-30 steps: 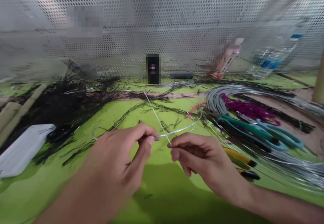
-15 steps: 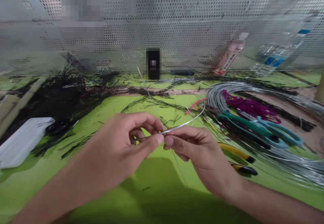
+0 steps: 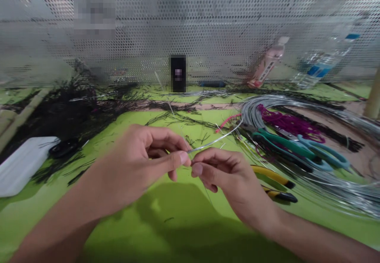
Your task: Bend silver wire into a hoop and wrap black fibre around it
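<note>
A silver wire (image 3: 212, 141) runs from the wire coil on the right into the fingers of my left hand (image 3: 154, 156), which pinches it between thumb and forefinger. My right hand (image 3: 227, 176) is closed just beside it, its thumb and forefinger pressed together at a thin strand (image 3: 171, 108) that crosses the silver wire. Most of the strand's contact with the fingertips is hidden. Both hands are held above the green tabletop (image 3: 166, 231).
On the right lie a wire coil (image 3: 251, 112), purple cord (image 3: 292, 122), green-handled pliers (image 3: 276, 146), blue-handled scissors (image 3: 329, 154) and yellow-black handles (image 3: 273, 176). Black bristly strands (image 3: 59, 112) and a white case (image 3: 26, 166) are left. Two bottles (image 3: 267, 65) lean against the perforated metal panel (image 3: 208, 21).
My left fingers have shifted slightly left and up on the silver wire, and a small gap has opened between the two hands. The whole view has moved a little.
</note>
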